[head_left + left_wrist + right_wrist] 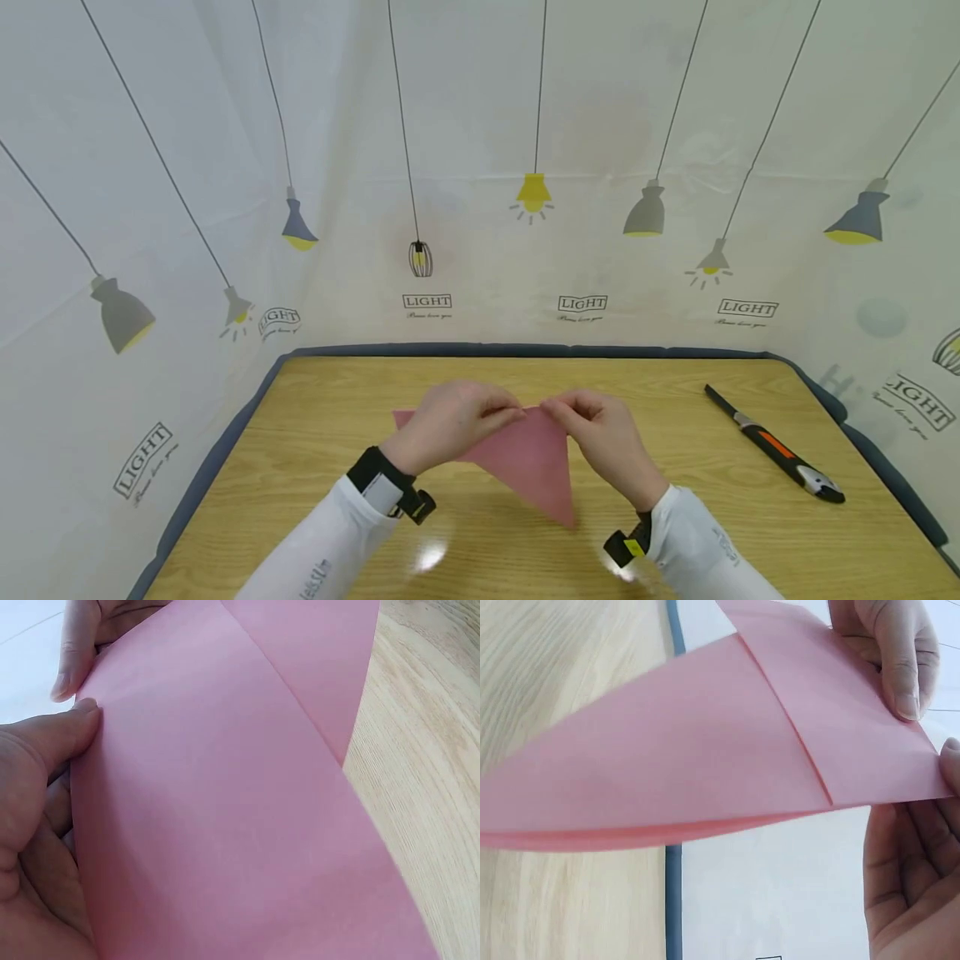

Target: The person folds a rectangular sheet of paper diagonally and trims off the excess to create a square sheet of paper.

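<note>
As LH [459,421] & RH [606,433] pinch ppr [528,458], lamp-print sheeting [472,142] backs wood tbl [337,400].

The paper [531,457] is pink, the table [300,450] wood-grained yellow-brown.

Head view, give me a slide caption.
Left hand and right hand pinch folded pink paper over a wood-grain table, a black-and-orange tool lying at right.

The left hand [459,423] and right hand [606,435] pinch close together, forearms [318,540] angled inward
</note>
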A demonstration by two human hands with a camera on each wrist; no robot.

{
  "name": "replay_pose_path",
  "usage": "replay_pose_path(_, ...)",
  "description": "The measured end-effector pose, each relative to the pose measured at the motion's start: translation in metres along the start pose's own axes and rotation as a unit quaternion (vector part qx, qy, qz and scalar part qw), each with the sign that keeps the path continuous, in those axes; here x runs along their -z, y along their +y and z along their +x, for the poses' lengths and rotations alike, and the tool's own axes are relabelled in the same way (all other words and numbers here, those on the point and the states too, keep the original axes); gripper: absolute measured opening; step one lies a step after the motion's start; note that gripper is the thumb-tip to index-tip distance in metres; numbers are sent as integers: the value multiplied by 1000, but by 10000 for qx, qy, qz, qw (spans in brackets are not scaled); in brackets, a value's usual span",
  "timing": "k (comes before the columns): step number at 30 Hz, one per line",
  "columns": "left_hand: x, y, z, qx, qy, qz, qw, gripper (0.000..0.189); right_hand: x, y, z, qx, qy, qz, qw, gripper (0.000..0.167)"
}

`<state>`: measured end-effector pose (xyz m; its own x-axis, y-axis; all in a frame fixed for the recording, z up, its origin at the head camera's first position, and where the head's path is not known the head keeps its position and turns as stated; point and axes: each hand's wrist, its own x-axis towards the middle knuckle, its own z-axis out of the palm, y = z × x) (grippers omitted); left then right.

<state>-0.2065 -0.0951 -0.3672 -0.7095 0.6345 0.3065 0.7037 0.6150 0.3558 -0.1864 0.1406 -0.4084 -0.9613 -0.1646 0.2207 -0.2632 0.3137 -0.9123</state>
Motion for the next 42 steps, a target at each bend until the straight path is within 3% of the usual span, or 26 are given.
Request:
replay_pose_path(7,2,0,0,40,-119,-191,9997,17,-2,3,0,183,131,221,9995,25)
replay_pose_path(16,6,0,-1,120,-214,-133,9996,17,-1,6,-3,-13,-596,250,9979,23)
replay_pose_path(21,3,3,1,134,-99,79,9998,19,-4,8,-4,-13,-442,210,9988,20)
replay_pose_path(27,-4,8,3,-93,200,255,9994,16,-10,8,-6,174,-403,118,9990,16)
replay_pose_path(42,-1,-1,-9,-187,47,568,9982,14,1,13,-9,121,-363,184,9991,12)
